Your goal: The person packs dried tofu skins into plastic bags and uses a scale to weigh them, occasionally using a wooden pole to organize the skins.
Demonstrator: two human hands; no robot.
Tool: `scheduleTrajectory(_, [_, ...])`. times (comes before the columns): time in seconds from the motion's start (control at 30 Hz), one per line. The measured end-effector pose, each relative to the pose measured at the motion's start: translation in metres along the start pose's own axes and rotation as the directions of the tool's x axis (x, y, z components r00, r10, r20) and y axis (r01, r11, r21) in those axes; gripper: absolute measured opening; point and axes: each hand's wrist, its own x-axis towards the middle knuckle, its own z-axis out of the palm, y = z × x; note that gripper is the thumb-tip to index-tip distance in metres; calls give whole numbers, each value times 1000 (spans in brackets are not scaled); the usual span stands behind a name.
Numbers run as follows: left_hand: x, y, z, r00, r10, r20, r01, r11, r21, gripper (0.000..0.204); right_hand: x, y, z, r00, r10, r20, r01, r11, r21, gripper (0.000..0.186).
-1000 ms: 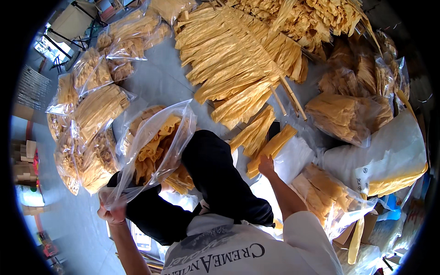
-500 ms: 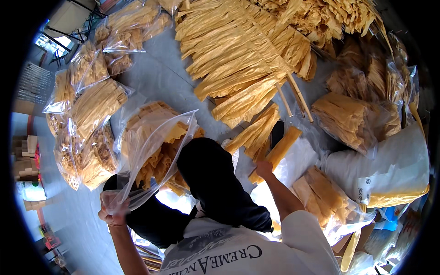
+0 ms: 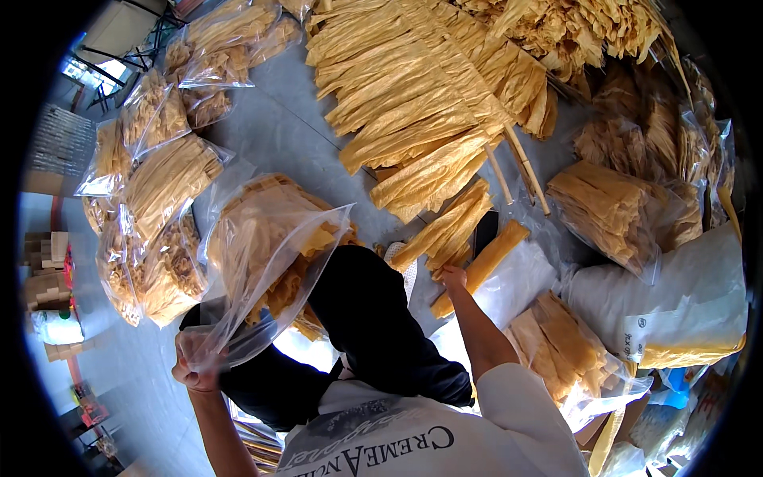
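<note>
My left hand (image 3: pixel 197 362) is closed on the mouth edge of a clear plastic bag (image 3: pixel 274 290), pulling it out beside my left knee. The bag is part filled with folded yellow sheets (image 3: pixel 262 211) that look like dried tofu skin. Out to the right, my right hand (image 3: pixel 453 277) has its fingers closed on the near end of a loose, wrinkled bundle of dried tofu skin (image 3: pixel 445 226). A smoother folded strip (image 3: pixel 489 262) of the same yellow stuff lies just right of that hand. My fingertips are partly hidden.
Large yellow sheets (image 3: pixel 405 87) hang over poles (image 3: pixel 524 171) ahead, with a heap (image 3: pixel 572 32) behind. Filled clear bags (image 3: pixel 171 179) stand at the left, more bags (image 3: pixel 608 203) at the right. A big white sack (image 3: pixel 660 294) and an open bag (image 3: pixel 560 346) lie by my right arm.
My right hand has moved slightly forward, from beside the smooth strip to the near end of the wrinkled bundle. My left hand keeps its hold on the bag.
</note>
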Motion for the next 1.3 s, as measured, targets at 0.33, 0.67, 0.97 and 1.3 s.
scheduleTrajectory(0.33, [10,-1,18,999,3,-54,-3,1000,11,33,-51,-5,6,987,-108,-118,64,943,-327,23])
scheduleTrajectory(0.67, [-4,-4,3,990,79,-119,-74,996,49,31,-82,-22,-62,989,88,-118,-42,937,347,12])
scheduleTrajectory(0.97, [-4,-15,14,982,88,-169,-97,994,-49,25,-100,-83,-115,924,-330,194,100,696,711,15])
scheduleTrajectory(1.3, [-5,-21,15,987,154,-51,-160,974,-158,19,-295,-307,-140,332,-925,183,848,378,371,12])
